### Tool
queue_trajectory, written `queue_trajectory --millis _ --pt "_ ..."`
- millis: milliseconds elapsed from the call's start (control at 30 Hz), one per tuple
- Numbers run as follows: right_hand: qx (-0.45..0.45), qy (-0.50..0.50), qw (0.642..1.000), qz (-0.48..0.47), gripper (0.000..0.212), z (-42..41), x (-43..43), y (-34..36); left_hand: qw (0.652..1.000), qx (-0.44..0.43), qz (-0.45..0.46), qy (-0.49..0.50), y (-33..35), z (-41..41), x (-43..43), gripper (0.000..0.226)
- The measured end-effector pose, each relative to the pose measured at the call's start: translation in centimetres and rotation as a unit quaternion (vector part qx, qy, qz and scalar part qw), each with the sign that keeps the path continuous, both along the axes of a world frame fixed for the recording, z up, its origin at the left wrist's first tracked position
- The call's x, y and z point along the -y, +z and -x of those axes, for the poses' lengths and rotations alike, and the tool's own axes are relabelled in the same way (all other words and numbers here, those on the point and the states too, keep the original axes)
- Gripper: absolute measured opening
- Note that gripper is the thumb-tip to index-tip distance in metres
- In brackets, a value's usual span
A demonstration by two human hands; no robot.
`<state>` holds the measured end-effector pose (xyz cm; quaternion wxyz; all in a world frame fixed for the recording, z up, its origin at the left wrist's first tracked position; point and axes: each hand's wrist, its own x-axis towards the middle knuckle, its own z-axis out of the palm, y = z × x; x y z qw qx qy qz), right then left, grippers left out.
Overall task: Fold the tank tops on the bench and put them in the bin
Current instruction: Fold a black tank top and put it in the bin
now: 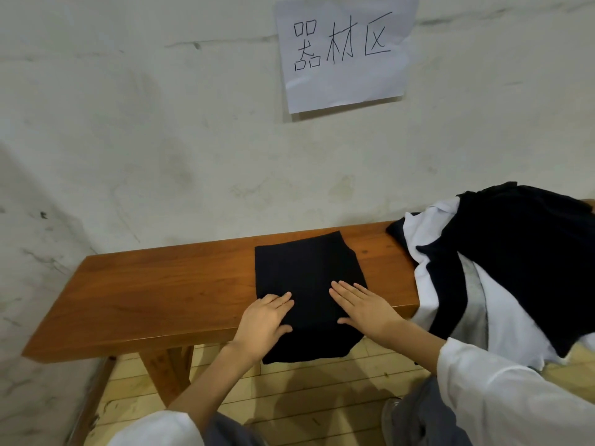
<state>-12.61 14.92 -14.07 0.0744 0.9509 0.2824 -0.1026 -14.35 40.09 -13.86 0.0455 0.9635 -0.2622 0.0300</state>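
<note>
left hand (264, 317) and right hand (362, 305) pressing flat with straight fingers on a folded black tank top (306, 278), its near edge hanging over the wooden bench (161, 284), heap of black and white tank tops (502, 268) at the bench's right end

A folded black tank top (306, 278) lies on the wooden bench (161, 284), its near edge hanging over. The left hand (264, 320) and right hand (363, 309) press flat on it. Black and white garments (502, 262) are heaped at the bench's right end.
</note>
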Motion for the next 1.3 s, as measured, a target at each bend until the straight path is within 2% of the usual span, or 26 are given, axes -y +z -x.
queue_trajectory --millis 100,167,300,400,500,633,800,900,1000,1067,1167,1233,1300 --pt "-0.033 -0.019 0.999 -0.034 0.059 0.7 0.0 1.3 0.997 -0.001 0.075 0.034 0.6 0.8 0.3 0.042" --pt "-0.064 -0.037 0.994 -0.079 0.054 1.3 0.1 2.5 0.987 -0.050 0.119 0.092 1.2 1.0 0.5 0.033" --pt "-0.087 -0.084 0.979 -0.167 0.041 1.9 0.8 5.5 0.967 -0.140 0.178 0.112 4.3 0.9 0.3 0.016" --pt "-0.104 -0.087 0.977 -0.164 0.033 1.4 1.6 9.0 0.940 -0.227 0.233 0.102 8.2 1.1 -0.3 0.016" --pt "-0.130 -0.111 0.966 -0.195 0.022 0.6 2.2 12.9 0.919 -0.257 0.284 0.097 12.3 1.5 -0.9 0.016" --pt "-0.144 -0.119 0.951 -0.246 0.011 0.4 2.8 16.7 0.898 -0.226 0.353 0.131 15.9 1.9 -0.8 0.007" --pt "-0.150 -0.139 0.937 -0.283 0.017 0.6 3.8 18.1 0.868 -0.208 0.423 0.157 16.8 1.5 -0.8 0.004" --pt "-0.134 -0.156 0.934 -0.292 0.017 0.2 4.0 17.5 0.868 -0.202 0.423 0.166 16.2 0.9 -0.4 0.005" --pt "-0.073 -0.174 0.937 -0.295 0.013 -1.5 4.1 17.9 0.866 -0.170 0.440 0.164 16.4 -0.6 0.4 0.005" --pt "-0.016 -0.184 0.931 -0.314 0.017 -3.0 4.0 18.8 0.857 -0.139 0.468 0.164 17.5 -2.2 0.8 0.004" --pt "0.079 -0.183 0.906 -0.372 0.021 -5.0 3.5 20.2 0.859 -0.049 0.476 0.182 19.4 -5.3 1.2 0.007" --pt "0.120 -0.180 0.881 -0.421 0.023 -6.0 3.1 20.4 0.867 0.018 0.462 0.187 20.3 -6.9 1.5 0.014" --pt "0.151 -0.170 0.874 -0.430 0.024 -6.4 2.9 19.5 0.881 0.056 0.433 0.184 20.1 -7.6 1.4 0.016"
